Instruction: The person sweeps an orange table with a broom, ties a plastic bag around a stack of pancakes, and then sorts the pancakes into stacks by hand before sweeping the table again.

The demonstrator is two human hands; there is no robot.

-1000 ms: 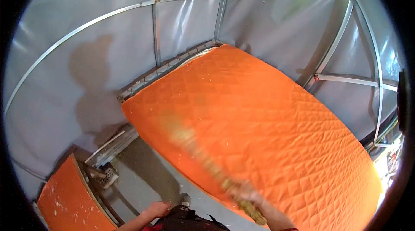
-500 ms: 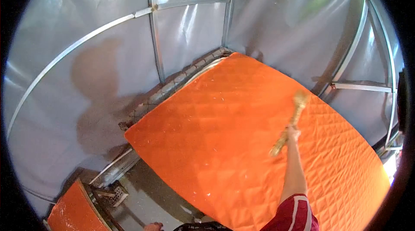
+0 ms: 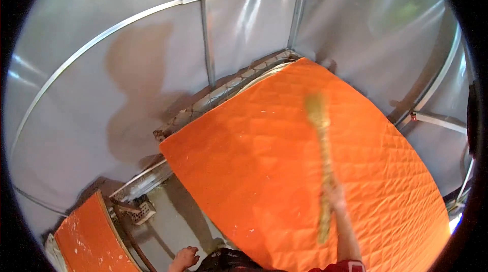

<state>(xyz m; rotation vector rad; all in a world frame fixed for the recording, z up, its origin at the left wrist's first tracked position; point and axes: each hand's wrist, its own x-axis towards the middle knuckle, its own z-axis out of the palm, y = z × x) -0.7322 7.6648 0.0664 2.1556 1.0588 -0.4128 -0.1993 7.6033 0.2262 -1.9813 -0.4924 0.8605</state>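
A large orange quilted sheet covers a wide raised surface, with small white bits scattered on it. Over its right-hand part, my right hand is closed around the handle of a long yellowish brush, blurred by motion. The brush's wide head points away from me, towards the far edge of the sheet. Low in the view, my left hand hangs over the grey floor, near the sheet's near edge; its fingers are partly curled, and nothing shows in them.
Grey plastic sheeting on a metal frame rises behind and beside the orange sheet. At the lower left are a second orange surface with white specks and a perforated block above the grey floor.
The brush has swung left across the sheet, and its handle is now nearer me. More of my left hand shows. The camera view has shifted.
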